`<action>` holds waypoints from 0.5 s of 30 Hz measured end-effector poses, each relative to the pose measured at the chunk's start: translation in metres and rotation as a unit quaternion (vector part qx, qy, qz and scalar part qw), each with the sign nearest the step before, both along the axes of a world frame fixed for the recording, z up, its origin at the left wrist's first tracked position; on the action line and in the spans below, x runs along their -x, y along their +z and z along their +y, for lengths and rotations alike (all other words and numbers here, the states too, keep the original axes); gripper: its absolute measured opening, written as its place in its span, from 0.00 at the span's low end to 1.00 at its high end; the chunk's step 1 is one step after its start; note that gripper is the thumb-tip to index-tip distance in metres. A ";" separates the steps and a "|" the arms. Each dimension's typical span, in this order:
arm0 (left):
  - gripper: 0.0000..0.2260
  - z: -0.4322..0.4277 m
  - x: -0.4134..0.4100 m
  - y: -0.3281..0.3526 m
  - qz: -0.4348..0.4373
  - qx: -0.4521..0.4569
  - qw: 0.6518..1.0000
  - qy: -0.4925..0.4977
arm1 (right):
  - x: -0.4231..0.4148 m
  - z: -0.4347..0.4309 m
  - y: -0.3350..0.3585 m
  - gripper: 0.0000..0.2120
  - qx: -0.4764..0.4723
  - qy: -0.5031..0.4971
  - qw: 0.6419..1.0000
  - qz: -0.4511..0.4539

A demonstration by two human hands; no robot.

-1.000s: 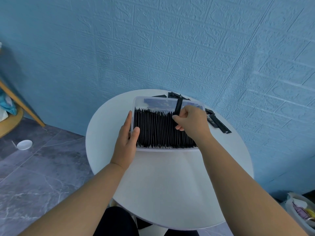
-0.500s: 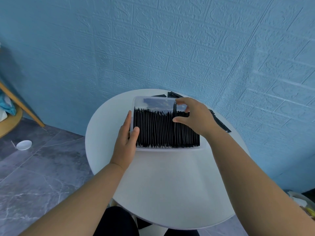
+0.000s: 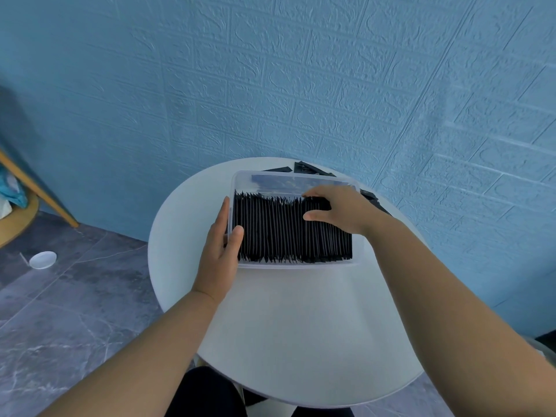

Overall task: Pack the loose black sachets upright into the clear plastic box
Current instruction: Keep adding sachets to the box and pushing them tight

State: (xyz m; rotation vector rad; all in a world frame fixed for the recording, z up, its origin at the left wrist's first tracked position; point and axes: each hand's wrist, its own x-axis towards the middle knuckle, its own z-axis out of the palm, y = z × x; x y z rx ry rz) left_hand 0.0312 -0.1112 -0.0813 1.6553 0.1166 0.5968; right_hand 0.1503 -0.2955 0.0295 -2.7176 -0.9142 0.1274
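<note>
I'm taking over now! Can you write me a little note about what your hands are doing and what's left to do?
Left hand: flat against the left wall of the clear plastic box, thumb on its rim.
Right hand: open, fingers resting on top of the packed sachets at the box's right end; it holds nothing.
Done: a dense row of sachets stands upright across the box, which sits on the white table.
Left: loose sachets lie on the table behind the box and to its right. Pick them up one by one and stand them in the box.
</note>
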 end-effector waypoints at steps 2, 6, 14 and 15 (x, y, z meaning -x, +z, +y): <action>0.20 0.000 -0.001 0.000 -0.001 0.000 1.000 0.002 | 0.001 0.001 -0.001 0.25 -0.003 0.004 1.000 -0.011; 0.20 0.000 0.000 -0.001 -0.002 -0.002 1.000 0.001 | 0.002 0.000 -0.010 0.27 -0.040 0.003 0.999 -0.031; 0.20 0.001 0.001 0.000 -0.003 -0.010 1.000 0.000 | 0.018 -0.007 -0.038 0.27 -0.054 0.038 0.975 -0.210; 0.20 0.000 0.001 0.000 -0.002 -0.008 1.000 0.000 | 0.025 -0.006 -0.045 0.29 -0.061 0.037 0.971 -0.227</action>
